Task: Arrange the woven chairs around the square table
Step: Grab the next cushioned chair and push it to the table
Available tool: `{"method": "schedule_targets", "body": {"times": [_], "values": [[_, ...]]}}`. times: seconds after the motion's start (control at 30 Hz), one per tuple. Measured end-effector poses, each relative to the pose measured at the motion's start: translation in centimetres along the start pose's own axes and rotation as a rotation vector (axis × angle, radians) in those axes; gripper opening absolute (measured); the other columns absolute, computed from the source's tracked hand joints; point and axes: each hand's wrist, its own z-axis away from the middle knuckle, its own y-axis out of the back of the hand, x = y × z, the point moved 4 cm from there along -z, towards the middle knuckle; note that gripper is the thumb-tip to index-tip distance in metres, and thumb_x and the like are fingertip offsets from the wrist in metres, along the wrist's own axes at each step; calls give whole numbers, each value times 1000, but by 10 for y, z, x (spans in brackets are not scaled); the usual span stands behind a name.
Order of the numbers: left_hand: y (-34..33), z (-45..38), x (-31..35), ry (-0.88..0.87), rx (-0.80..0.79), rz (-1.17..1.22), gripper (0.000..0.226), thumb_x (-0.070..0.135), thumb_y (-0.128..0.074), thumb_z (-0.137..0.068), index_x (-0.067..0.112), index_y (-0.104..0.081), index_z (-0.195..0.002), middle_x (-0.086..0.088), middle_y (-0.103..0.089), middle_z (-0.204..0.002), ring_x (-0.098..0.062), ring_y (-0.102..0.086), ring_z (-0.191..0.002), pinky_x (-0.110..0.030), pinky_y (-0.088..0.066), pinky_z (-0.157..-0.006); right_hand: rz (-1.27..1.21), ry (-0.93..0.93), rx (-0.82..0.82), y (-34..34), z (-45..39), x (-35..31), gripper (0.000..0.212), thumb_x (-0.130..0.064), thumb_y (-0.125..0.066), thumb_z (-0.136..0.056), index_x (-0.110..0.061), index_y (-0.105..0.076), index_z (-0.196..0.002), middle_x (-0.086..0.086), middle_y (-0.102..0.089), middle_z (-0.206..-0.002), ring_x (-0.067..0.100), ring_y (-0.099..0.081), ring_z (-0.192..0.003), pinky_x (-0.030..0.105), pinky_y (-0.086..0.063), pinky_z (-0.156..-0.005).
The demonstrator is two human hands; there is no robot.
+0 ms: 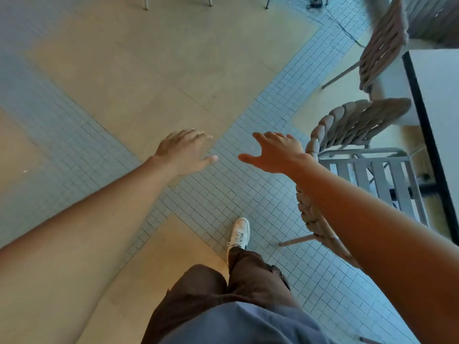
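Observation:
A woven chair (347, 127) with a rope-braided back and a slatted metal seat stands at the right, its seat tucked toward the white square table (439, 100) with a black edge. A second woven chair (382, 43) stands further back at the table's far side. My left hand (185, 151) is stretched out over the floor, fingers apart, holding nothing. My right hand (273, 152) is also extended with spread fingers, just left of the near chair's back, touching nothing. My right forearm crosses in front of that chair's backrest.
The floor has beige slabs crossed by bands of small grey tiles. Metal chair legs (146, 2) show at the top edge. A black cable (345, 28) runs across the floor at the top right. My white shoe (239, 233) is stepping forward.

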Motion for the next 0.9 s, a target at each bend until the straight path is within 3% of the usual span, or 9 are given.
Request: {"method": "schedule_targets", "body": {"times": [0.33,0.9], "values": [[43,-117,-28,-112,-23,-34,76,73,-44,-89,30,-39,-151,1,-42,-156,-21,-40,-142,-43,-34,-110,-34,-102,-2,50,-80,30,102,-91,-31,-83,-23,-26,-159,11,-39,-160,34,-38,-146,60,-28,-118],[113,-352,-98,-460,-99,-234,80,78,-38,-88,33,-33,-154,4,-36,-160,-18,-32,-148,-43,-20,-121,-192,-462,71,125,-233,61,104,-93,-29,-80,-25,-28,-158,11,-38,-161,33,-37,-146,59,-26,-119]]}}
